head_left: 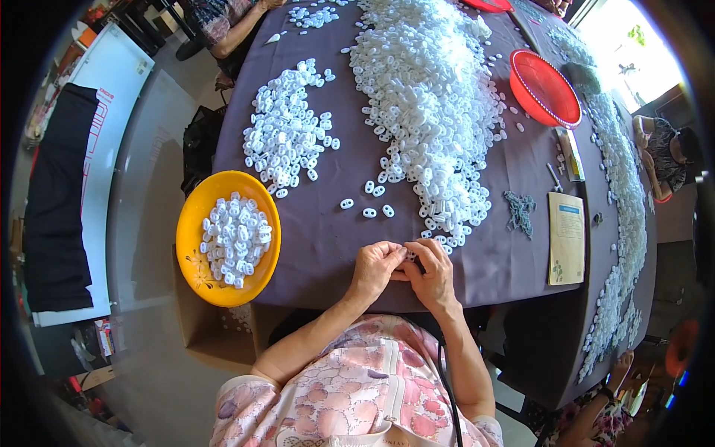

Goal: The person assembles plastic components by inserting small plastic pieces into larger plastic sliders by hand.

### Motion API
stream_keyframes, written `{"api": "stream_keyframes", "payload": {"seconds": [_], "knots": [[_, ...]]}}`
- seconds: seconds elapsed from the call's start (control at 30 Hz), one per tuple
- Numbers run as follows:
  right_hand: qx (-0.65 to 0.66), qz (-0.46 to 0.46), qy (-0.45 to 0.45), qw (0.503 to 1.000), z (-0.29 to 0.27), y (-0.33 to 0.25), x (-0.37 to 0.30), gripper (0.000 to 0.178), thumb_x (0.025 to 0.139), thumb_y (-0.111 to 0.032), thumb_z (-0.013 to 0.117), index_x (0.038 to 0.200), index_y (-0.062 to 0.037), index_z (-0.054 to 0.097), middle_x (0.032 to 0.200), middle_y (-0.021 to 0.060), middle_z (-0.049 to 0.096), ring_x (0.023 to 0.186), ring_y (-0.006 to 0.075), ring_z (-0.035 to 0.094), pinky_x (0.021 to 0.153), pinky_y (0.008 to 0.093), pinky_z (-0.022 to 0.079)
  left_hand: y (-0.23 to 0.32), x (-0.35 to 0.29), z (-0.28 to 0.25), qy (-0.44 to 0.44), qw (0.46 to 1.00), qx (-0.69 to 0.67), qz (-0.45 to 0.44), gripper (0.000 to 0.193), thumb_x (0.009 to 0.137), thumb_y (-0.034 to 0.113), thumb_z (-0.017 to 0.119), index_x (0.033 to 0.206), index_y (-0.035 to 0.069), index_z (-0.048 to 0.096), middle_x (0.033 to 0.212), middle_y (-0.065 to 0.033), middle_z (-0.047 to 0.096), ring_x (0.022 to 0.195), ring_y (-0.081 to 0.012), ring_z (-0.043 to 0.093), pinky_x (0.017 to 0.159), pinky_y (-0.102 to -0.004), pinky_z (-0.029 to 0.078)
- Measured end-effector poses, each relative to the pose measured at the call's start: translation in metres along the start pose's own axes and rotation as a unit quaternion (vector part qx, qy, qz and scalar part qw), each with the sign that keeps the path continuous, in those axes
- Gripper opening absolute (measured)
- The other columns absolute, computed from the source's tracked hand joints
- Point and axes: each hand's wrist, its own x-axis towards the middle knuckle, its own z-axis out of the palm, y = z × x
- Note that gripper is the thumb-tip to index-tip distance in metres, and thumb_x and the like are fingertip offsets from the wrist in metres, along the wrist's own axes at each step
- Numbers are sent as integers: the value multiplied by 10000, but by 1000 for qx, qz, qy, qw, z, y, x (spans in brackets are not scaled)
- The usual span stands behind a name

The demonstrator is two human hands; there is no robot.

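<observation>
Close to the table's near edge, my left hand point(372, 270) and my right hand point(433, 274) meet with fingertips pinched together. Between them shows a small white oval plastic piece with dark holes point(410, 255), mostly covered by the fingers. Just beyond my right hand begins a long heap of similar white two-holed pieces point(436, 112), which runs to the far end. Several loose ones point(369, 213) lie ahead of my left hand. A smaller pile point(287, 130) spreads at the left. A yellow bowl point(195, 283) at the left edge contains more white pieces point(237, 237).
A red plastic basket point(545, 89), a bundle of grey-green bits point(519, 214) and a tan booklet point(566, 238) lie to the right. Another table at the right carries a long white heap point(622, 186). A cardboard box point(205, 331) stands below the bowl. Other people sit around the tables.
</observation>
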Motion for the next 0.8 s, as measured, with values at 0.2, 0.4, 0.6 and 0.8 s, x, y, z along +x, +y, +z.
{"api": "stream_keyframes", "payload": {"seconds": [0.2,0.4,0.6,0.8], "knots": [[10,2,2,1000,0,1,1,254,670,-15,658,919,-23,605,882,115,588,778,293,577,673,366,476,1,-1,-1,-7,1000,17,2,171,905,134,552,894,-29,601,794,-75,630,702,-131,638,618,-272,573],[9,2,0,1000,0,1,1,251,671,-15,658,917,-27,608,884,112,589,778,288,579,670,362,477,11,-3,0,-33,999,27,-8,185,897,127,560,927,-51,600,817,-84,628,710,-131,630,630,-276,577],[0,-9,19,1000,1,-1,0,267,668,-22,665,929,-33,609,892,104,591,789,284,577,683,363,474,8,1,-2,-11,999,20,-31,165,873,87,565,930,-65,601,820,-92,628,705,-134,629,624,-280,582],[2,-16,19,1000,1,3,-2,276,666,-23,668,934,-35,605,892,102,589,781,279,573,675,362,471,10,1,0,-17,999,33,-23,119,855,64,579,864,-51,606,782,-89,631,685,-129,627,607,-275,582]]}}
